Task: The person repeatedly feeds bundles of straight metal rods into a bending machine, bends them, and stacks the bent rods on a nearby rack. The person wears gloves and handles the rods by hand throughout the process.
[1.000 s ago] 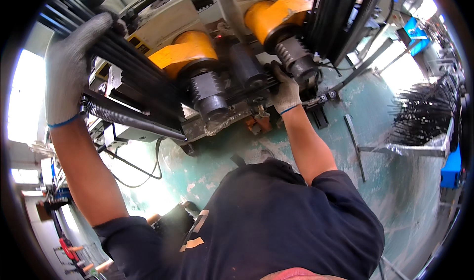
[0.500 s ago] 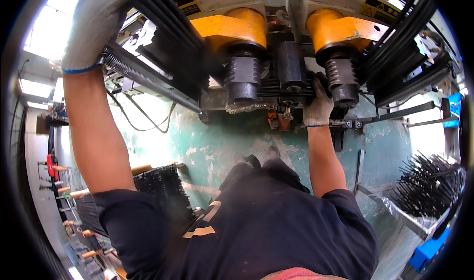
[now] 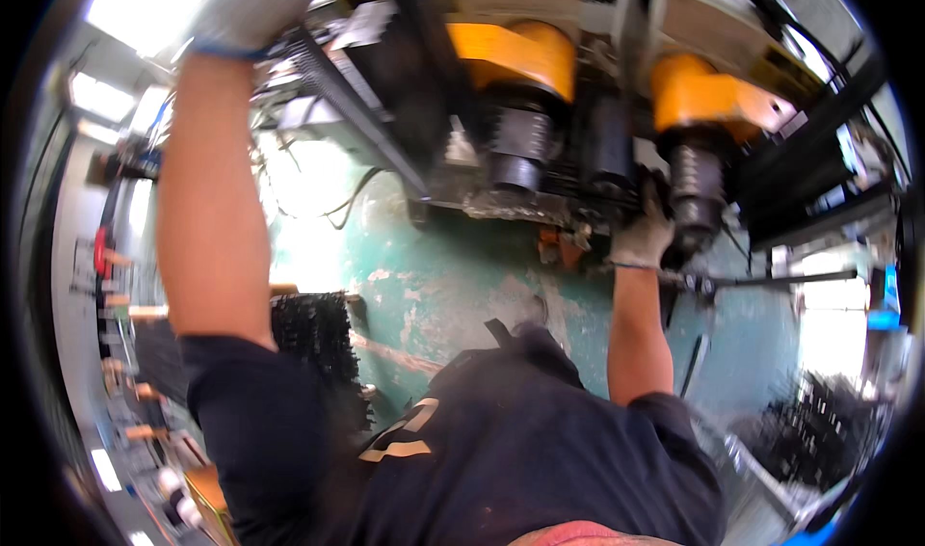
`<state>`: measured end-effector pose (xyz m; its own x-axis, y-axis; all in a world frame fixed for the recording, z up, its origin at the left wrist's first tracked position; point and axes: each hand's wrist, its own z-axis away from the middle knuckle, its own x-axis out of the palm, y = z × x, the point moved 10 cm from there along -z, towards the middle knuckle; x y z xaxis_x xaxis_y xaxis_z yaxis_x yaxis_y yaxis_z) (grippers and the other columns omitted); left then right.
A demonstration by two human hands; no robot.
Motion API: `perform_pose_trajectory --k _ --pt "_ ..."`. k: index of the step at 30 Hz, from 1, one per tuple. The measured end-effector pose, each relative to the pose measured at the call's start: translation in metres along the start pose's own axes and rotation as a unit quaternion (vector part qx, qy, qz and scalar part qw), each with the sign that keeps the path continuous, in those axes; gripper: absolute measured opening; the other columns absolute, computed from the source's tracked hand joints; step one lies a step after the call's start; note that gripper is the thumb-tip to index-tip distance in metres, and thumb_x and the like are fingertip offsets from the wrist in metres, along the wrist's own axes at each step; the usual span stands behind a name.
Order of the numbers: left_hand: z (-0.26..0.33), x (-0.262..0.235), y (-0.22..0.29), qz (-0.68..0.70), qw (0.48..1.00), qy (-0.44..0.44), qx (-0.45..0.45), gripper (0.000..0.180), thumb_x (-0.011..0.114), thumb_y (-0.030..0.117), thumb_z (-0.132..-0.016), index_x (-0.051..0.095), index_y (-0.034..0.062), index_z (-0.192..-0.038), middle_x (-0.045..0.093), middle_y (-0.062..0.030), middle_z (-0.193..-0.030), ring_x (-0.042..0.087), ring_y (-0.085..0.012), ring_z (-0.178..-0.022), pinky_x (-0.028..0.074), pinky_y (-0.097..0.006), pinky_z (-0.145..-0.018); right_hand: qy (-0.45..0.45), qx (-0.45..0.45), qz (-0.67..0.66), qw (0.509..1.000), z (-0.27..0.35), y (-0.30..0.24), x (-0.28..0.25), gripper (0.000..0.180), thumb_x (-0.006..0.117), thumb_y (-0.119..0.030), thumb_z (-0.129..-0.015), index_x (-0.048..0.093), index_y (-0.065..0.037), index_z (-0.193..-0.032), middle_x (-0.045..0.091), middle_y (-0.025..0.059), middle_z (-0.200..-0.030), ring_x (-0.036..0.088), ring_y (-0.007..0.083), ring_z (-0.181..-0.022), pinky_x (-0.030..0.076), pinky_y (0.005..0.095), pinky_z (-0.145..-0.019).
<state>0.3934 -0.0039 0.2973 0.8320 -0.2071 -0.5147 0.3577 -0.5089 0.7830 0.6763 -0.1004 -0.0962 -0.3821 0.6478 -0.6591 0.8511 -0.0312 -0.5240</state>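
Observation:
Smeared by motion, my left hand [image 3: 262, 8] in a pale work glove reaches to the upper left edge of the view, beside long black bars [image 3: 424, 26] on the machine; its fingers are cut off or hidden. My right hand [image 3: 644, 236], in a pale glove with dark fingertips, is at the machine's front between a black cylinder [image 3: 609, 136] and the right ridged metal spindle [image 3: 696, 185]. Its fingers point up and are blurred, so what they touch is unclear. A second ridged spindle [image 3: 520, 151] stands left of the cylinder. Orange housings [image 3: 525, 59] sit above the spindles.
A long spring [image 3: 323, 79] lies along a slanted bar near my left forearm. Bundles of black rods stand at lower left [image 3: 313, 353] and in a rack at lower right [image 3: 814, 430]. A dark bar [image 3: 790, 278] sticks out rightward. The worn green floor [image 3: 434, 276] lies below.
The view has swung, so the machine appears shifted to the right. My left hand is higher, partly past the top edge. My right hand stays beside the right spindle.

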Motion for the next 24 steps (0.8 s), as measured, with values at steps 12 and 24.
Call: perform_pose_trajectory --k 12,24 --pt "0.104 -0.023 0.071 -0.454 0.850 0.063 0.261 0.014 0.071 0.020 -0.089 0.076 0.0144 -0.101 0.073 -0.0050 -0.082 0.073 -0.0198 -0.080 0.060 -0.032 -0.073 -0.057 0.082 -0.022 0.995 0.049 -0.003 -0.047 0.061 0.074 -0.020 -0.086 0.059 0.001 -0.141 0.067 0.0161 -0.135 0.066 0.0316 -0.119 0.052 0.0371 -0.103" --pt "0.521 -0.095 0.018 0.204 0.868 0.451 -0.046 0.033 0.076 -0.002 -0.080 0.064 0.0012 -0.110 0.068 -0.0080 -0.095 0.070 -0.0190 -0.087 0.059 -0.036 -0.080 -0.050 -0.055 -0.116 0.990 0.140 -0.087 -0.052 0.045 0.061 -0.030 -0.100 0.063 0.008 -0.125 0.073 0.0145 -0.110 0.070 0.0282 -0.097 0.054 0.0360 -0.093"
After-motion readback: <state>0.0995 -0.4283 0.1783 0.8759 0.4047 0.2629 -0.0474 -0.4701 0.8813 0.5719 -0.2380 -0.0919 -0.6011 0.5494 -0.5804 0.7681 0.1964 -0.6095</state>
